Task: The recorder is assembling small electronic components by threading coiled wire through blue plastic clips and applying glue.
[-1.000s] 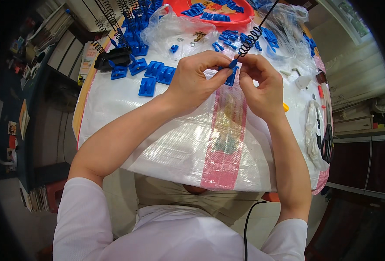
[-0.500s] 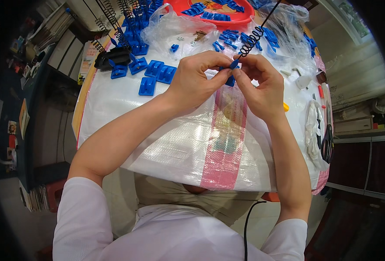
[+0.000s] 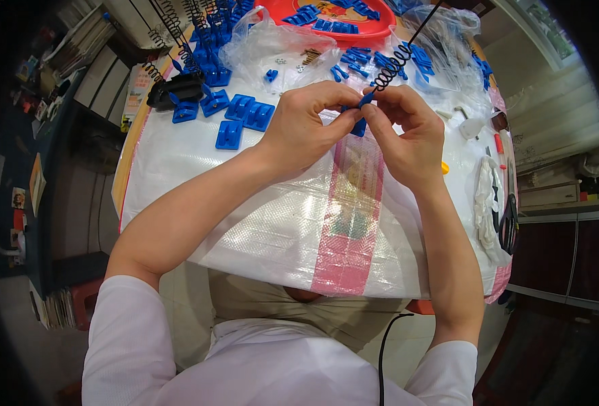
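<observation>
Head view: slim blue plastic piece, black coiled wire rising from it, pinched over the white-covered desk by nearly closed left hand and right hand, best kept steady and aligned.

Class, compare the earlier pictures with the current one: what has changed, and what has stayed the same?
The right hand has closed its thumb in on the blue part. The black coiled rod above it has leaned slightly farther right. The left hand has stayed nearly in place, and the blue blocks to its left and the red tray have not moved.
</observation>
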A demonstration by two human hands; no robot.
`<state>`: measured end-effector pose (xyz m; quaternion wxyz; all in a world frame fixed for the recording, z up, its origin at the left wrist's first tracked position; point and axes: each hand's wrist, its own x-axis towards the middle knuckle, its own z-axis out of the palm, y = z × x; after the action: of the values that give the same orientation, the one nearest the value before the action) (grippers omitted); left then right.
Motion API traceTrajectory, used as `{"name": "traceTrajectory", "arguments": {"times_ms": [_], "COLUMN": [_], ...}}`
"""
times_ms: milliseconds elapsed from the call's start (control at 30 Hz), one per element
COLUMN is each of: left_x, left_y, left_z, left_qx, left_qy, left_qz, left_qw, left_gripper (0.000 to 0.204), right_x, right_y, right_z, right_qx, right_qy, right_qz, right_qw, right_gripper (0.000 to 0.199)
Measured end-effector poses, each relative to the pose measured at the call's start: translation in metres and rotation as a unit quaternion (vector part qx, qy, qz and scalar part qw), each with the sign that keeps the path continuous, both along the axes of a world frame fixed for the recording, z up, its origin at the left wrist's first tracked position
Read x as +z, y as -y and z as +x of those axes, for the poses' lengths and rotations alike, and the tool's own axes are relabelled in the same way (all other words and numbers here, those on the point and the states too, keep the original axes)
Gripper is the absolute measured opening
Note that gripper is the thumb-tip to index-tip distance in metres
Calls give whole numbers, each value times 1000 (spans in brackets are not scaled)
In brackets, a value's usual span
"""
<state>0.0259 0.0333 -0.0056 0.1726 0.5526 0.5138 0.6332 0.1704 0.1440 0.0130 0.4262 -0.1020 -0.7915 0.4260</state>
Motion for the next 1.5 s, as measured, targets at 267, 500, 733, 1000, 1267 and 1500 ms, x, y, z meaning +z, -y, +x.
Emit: {"name": "traceTrajectory", "arguments": {"times_ms": [267,500,733,1000,1267,1500], "left_x": [0,0,-1,2,-4,-3], "left_y": [0,0,-1,2,2,3], "left_z": [0,-1,-2,2,0,-3], "left_qx": [2,15,13,-18,-7,3], "left_qy": [1,-5,-28,-27,-62,-172], "left_qz": [5,2,-1,-58,-96,-102], "left_qw": [1000,1000,1000,998,993,980], "left_gripper": [14,14,15,18,22,24], "right_x": [3,-3,-1,-7,-3,-2], "right_y": [0,-3,-1,-2,-2,-6], "right_z": [4,5,6,3,5,8], "right_qx": [1,21,3,1,-4,15], "right_qy": [37,46,34,31,39,59], "right_qz": [1,-15,-15,7,-4,-20], "right_qw": [999,999,999,999,999,998], "right_gripper": [26,30,30,16,12,14]}}
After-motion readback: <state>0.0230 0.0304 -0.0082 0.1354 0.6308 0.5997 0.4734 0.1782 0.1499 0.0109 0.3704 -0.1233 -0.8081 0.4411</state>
